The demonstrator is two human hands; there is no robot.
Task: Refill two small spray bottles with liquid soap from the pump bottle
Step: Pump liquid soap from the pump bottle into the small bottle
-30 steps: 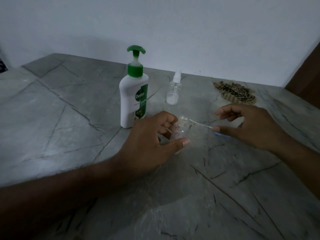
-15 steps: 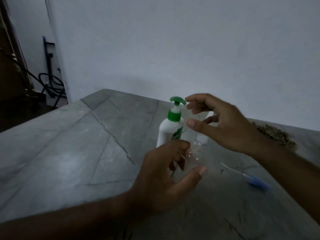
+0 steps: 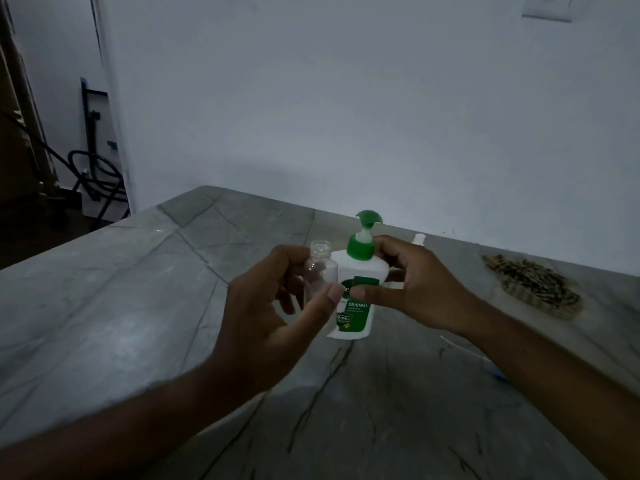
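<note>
Small clear bottle (image 3: 320, 271): uncapped, upright, long axis vertical, open mouth up, raised off the worktop (image 3: 121, 289). Left hand (image 3: 270, 313) holds it, fingers and thumb clamped round the body. Pump bottle (image 3: 356, 285) just beside it at 3 o'clock, touching or nearly so; green nozzle sits above and right of the open mouth. Right hand (image 3: 415, 292) grips the pump bottle's shoulder, fingers wrapped behind, thumb across the label. Judgement: mouth must come under the nozzle; left hand is nearer. Second spray bottle (image 3: 419, 238) shows only its cap, at 1 o'clock behind the right hand. Patterned heap (image 3: 533, 285) far off at 3 o'clock.
</note>
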